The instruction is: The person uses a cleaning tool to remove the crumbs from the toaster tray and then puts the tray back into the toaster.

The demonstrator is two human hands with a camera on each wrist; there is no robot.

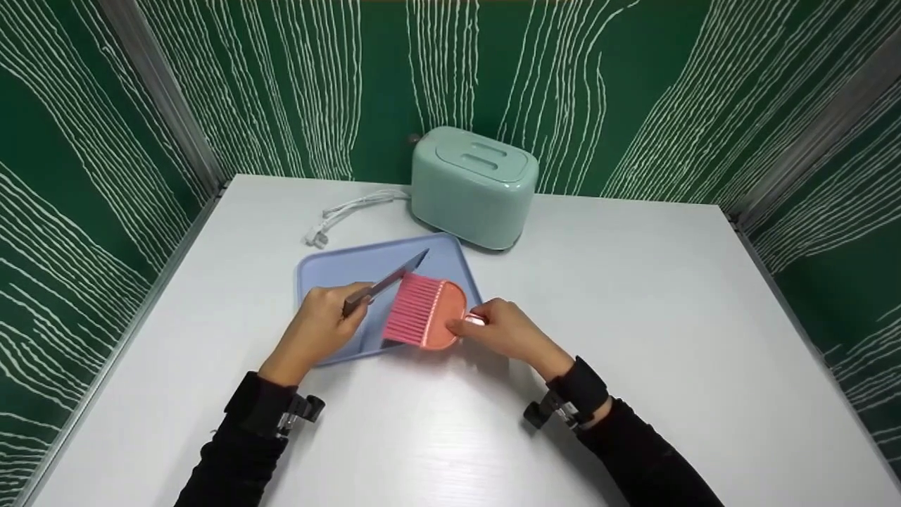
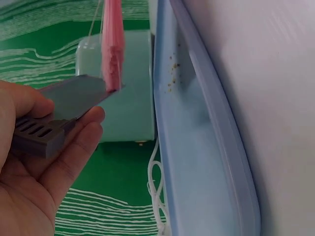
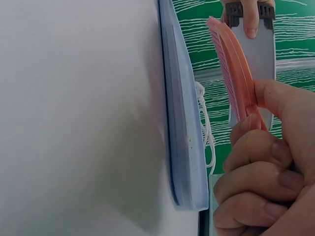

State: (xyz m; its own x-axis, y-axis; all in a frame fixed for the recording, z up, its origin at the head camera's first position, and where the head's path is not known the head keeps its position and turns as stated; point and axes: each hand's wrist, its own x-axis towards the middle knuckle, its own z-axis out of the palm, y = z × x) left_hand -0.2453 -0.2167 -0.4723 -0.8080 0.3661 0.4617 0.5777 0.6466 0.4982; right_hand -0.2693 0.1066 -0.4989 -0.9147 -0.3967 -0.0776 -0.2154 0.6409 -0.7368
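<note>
My left hand [image 1: 325, 320] pinches the grey handle end of a flat metal crumb tray [image 2: 78, 96], held tilted above a blue tray [image 1: 338, 264]. My right hand [image 1: 508, 327] grips the handle of a small orange brush [image 1: 447, 317] with pink bristles [image 1: 412, 310]. In the left wrist view the bristle tips meet the far end of the crumb tray. Brown crumbs [image 2: 173, 66] lie scattered on the blue tray below. The right wrist view has the brush edge-on, in front of the crumb tray.
A mint-green toaster [image 1: 475, 186] stands behind the blue tray, close to its back right corner. Its white cord and plug [image 1: 352, 205] lie to the left on the white table [image 1: 633, 317]. Green panels with white lines [image 1: 563, 84] enclose the table at the back and sides.
</note>
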